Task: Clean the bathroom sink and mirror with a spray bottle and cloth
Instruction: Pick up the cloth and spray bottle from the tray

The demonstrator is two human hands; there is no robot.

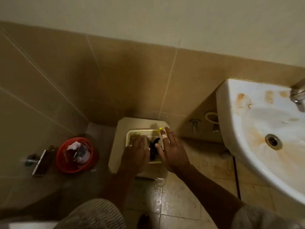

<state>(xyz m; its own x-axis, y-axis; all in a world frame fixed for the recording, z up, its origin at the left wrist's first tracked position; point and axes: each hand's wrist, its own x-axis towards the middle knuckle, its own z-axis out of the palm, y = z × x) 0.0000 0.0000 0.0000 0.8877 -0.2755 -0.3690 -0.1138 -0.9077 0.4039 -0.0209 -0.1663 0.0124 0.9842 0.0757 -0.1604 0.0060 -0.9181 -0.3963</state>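
Observation:
A white plastic basket [142,132] sits on a cream stool [115,146] on the floor, left of the sink. A dark, cloth-like item [154,147] lies inside it, and a small yellow tip [160,128] shows at the basket's far right corner. My left hand [136,152] lies over the basket's left side, on something pale and blurred; I cannot tell if it grips it. My right hand [173,151], with a white bandage on one finger, hovers over the right side with fingers spread and nothing in it. The stained white sink [247,113] is at right. No mirror is in view.
A metal tap [297,98] and the drain [273,141] show on the sink. A red bin [61,160] with rubbish stands left of the stool, beside a metal wall fitting [39,161]. Pipe fittings [195,124] sit under the sink. The tiled floor looks wet.

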